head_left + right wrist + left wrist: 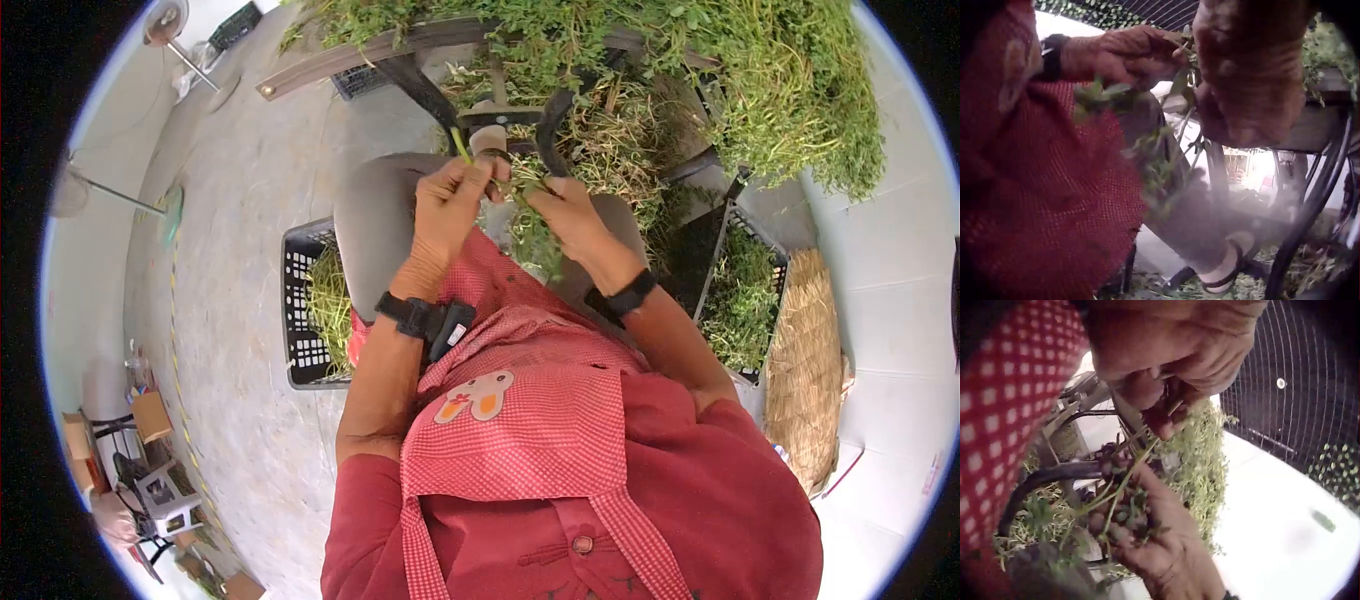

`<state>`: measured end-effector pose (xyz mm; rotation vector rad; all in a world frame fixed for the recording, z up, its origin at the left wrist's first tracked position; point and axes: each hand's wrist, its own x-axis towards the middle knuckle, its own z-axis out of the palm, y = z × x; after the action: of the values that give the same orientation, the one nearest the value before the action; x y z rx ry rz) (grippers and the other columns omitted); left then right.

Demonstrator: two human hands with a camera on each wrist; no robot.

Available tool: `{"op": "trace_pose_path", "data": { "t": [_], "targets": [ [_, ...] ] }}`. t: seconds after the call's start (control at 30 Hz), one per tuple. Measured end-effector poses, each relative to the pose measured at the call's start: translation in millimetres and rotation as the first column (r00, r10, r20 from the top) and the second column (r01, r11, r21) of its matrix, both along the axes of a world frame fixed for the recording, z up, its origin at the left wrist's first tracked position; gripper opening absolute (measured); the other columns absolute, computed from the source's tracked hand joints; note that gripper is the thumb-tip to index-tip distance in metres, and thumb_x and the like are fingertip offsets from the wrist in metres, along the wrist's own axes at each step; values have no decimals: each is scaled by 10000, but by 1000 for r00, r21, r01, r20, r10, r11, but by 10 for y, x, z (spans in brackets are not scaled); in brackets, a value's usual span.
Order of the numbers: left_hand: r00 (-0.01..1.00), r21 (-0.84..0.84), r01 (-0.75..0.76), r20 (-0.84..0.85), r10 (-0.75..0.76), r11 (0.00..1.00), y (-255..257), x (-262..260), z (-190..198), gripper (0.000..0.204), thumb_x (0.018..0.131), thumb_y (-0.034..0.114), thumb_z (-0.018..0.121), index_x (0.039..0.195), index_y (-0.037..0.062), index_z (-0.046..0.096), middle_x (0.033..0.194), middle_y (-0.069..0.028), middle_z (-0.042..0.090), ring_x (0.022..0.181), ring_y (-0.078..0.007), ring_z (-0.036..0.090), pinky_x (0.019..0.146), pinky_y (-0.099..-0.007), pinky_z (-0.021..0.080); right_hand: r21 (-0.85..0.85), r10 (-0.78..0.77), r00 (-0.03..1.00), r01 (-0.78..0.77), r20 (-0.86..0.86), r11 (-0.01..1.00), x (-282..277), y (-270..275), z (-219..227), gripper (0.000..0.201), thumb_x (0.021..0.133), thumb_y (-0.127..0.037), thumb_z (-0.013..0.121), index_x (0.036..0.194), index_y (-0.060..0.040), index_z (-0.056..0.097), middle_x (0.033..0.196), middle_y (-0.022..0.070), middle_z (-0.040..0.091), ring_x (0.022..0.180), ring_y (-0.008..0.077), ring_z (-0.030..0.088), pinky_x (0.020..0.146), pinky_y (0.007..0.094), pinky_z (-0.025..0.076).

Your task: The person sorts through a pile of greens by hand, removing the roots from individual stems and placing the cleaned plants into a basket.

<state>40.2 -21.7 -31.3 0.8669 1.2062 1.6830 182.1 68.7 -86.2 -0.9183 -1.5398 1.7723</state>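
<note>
Over the lap, my left hand [447,205] pinches a green stem [460,145] between thumb and fingers, its end sticking up past them. Just to the right, my right hand [575,220] grips a leafy sprig [537,245] whose leaves hang down toward the apron. In the left wrist view, a thin forked stem [1124,482] runs from the left fingertips down to the leaves in the right hand [1172,547]. The right wrist view shows blurred leaves [1157,165] dangling below the right hand [1247,75], which hides its own fingertips.
Leafy greens [800,90] are heaped on the table [350,66] ahead and overhang its edge. Cut stalks [620,135] lie beneath it. Black crates with greens stand at the left [300,340] and right [765,235], near a straw bundle [805,350].
</note>
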Motion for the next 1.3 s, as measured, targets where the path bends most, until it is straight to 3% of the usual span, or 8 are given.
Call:
{"op": "trace_pose_path", "data": {
  "t": [0.13,0.17,0.27,0.33,0.37,0.4,0.73,1.3],
  "targets": [
    [994,21,-61,-86,62,998,-100,-25,113,274,924,231,515,899,-10,643,783,-53,630,627,-80,533,548,-183,400,-400,-274,951,310,146,862,84,88,-72,206,802,-182,617,846,12,563,691,28,512,598,152,500,545,316,416],
    [991,-48,-92,-100,87,995,-106,-79,161,288,922,244,519,894,-16,640,781,-59,627,630,-91,542,554,-183,404,325,-241,969,247,-59,913,282,326,-1189,217,832,-170,590,977,-18,535,829,62,560,734,207,559,668,331,459],
    [998,-144,-58,-10,58,988,-42,-96,94,301,909,263,542,878,-22,634,765,-62,624,586,-104,538,543,-201,427,459,83,964,-196,254,867,560,494,-709,233,851,-191,583,1033,-61,517,899,56,568,832,234,560,739,347,458],
    [996,-119,-57,60,65,991,-15,-96,60,295,900,265,557,872,-19,633,758,-62,623,566,-109,539,532,-213,436,769,-154,821,-426,550,477,483,139,191,200,869,-220,579,999,-72,544,856,54,574,778,202,568,688,326,473],
    [989,-83,-60,127,70,995,14,-102,53,290,890,268,572,866,-16,632,750,-63,622,547,-115,539,522,-224,445,278,29,966,-103,257,955,391,138,256,192,872,-233,582,973,-73,551,808,45,568,719,175,561,624,303,466],
    [989,-74,-69,123,78,995,34,-111,37,290,890,268,572,866,-16,632,750,-63,622,547,-115,539,522,-224,445,-468,-63,993,7,-103,884,327,159,293,188,875,-247,585,947,-75,558,760,36,562,660,147,554,559,280,459],
    [988,-135,-33,143,53,990,37,-118,-1,294,872,293,600,824,5,635,669,-39,605,459,-94,510,440,-204,407,-314,133,897,-282,-422,906,430,124,513,255,881,-295,588,903,-41,584,561,-18,482,451,71,413,390,205,317],
    [998,-152,2,58,7,988,4,-140,-46,295,883,249,582,826,-36,636,667,-60,608,513,-104,529,498,-212,421,-263,336,940,-309,64,914,309,-85,347,265,803,-217,638,955,-1,649,797,7,625,678,62,544,612,209,439]
  ]
}}
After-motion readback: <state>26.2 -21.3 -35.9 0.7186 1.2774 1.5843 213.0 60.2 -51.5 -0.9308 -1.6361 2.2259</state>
